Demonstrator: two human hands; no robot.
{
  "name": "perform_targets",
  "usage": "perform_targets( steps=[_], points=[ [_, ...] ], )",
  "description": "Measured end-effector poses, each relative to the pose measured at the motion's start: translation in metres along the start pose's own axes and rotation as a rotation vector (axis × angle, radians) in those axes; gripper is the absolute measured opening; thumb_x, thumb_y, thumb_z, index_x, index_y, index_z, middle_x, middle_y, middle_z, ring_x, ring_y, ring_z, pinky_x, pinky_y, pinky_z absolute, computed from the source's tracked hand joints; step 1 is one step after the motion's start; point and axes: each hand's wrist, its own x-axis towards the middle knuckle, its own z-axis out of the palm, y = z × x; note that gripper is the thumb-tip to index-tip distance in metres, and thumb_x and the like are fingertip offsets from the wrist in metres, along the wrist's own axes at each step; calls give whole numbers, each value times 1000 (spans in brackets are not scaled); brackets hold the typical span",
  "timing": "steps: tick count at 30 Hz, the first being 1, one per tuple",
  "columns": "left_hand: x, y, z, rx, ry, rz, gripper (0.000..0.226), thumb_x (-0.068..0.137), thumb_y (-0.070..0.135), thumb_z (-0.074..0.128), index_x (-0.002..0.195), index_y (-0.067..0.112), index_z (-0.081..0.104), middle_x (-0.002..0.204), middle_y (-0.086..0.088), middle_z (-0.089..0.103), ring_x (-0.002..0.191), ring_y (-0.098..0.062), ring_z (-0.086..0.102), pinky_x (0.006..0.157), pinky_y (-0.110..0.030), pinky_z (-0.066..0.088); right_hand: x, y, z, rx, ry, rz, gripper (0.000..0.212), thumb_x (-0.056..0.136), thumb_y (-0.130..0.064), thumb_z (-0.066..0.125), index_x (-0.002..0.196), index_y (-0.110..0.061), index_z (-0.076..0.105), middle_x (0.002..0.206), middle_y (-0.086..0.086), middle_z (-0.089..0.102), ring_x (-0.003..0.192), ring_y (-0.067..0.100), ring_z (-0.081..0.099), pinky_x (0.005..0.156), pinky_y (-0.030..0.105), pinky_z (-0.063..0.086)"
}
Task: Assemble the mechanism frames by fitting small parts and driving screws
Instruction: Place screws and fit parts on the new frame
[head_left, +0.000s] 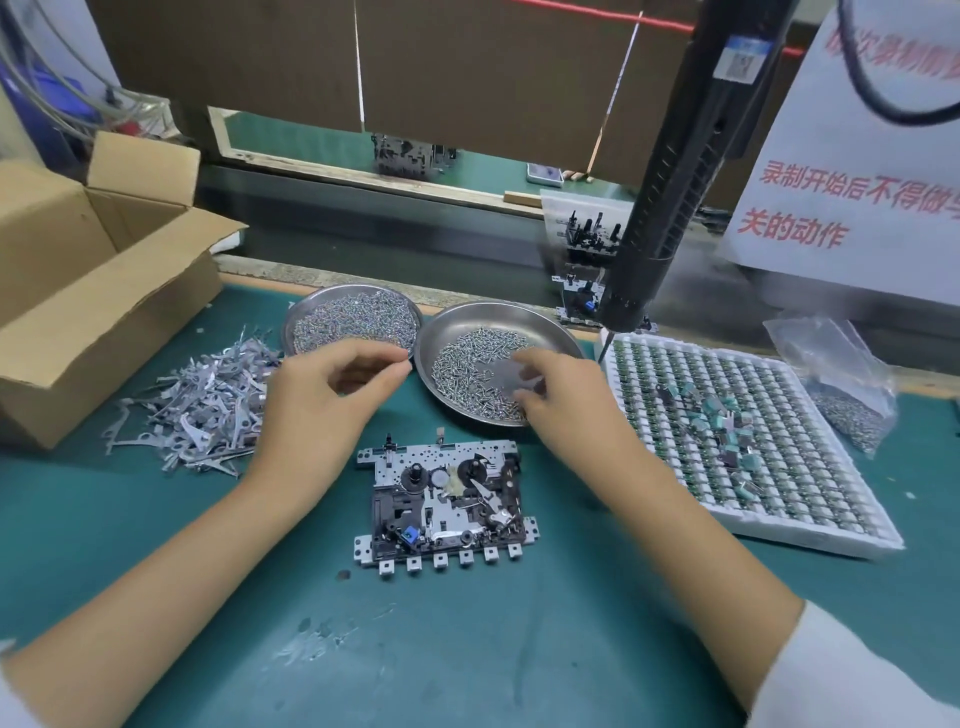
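Observation:
A metal mechanism frame (447, 499) with black and silver parts lies flat on the green mat, between my forearms. My left hand (322, 405) hovers just beyond it, near the rim of the left steel dish (311, 306) of tiny screws. Its thumb and forefinger curve toward each other with a gap between them, and nothing shows in that gap. My right hand (566, 400) reaches over the right steel dish (519, 312) of larger screws. Its fingertips are blurred above the screws, so a grip cannot be made out.
An electric screwdriver (670, 171) hangs at the right, tip near a white tray (753, 530) of small green parts. A pile of metal levers (202, 395) and an open cardboard box (78, 291) lie left. A plastic bag (841, 384) of screws sits far right.

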Motion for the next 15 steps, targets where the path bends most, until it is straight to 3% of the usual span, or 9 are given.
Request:
perform_targets(
  steps=[3,5,9,12,15],
  points=[
    [9,-6,-8,100,83,18,23,82,11,72,82,34,68,80,18,71,70,9,62,74,-7,47,7,-2,3,48,36,10,28,92,-11,59,119,-11,66,105,4,70,89,14,64,83,21,47],
    [15,-7,-11,100,109,19,21,82,12,72,82,32,68,82,13,71,71,9,61,75,-10,48,7,-12,6,316,103,3,17,90,-12,63,105,-12,73,89,-4,71,74,2,62,72,11,45],
    [8,1,2,-106,6,47,18,76,20,77,84,33,68,81,18,72,77,1,67,73,-11,48,4,-37,8,1106,-113,73,8,86,-11,67,88,-14,74,81,0,73,78,12,68,81,25,55],
    [3,2,4,-212,-39,33,18,70,29,76,86,33,67,81,12,74,80,-4,70,75,-14,51,2,-41,10,1269,-228,86,18,81,-11,68,96,-1,71,81,7,71,75,13,66,86,29,54],
    [2,3,3,-277,-66,1,21,67,30,77,86,31,67,80,8,74,80,-7,71,75,-16,53,0,-40,13,1287,-250,68,24,72,-19,69,91,-5,72,82,4,73,77,14,67,85,27,54]
  ],
)
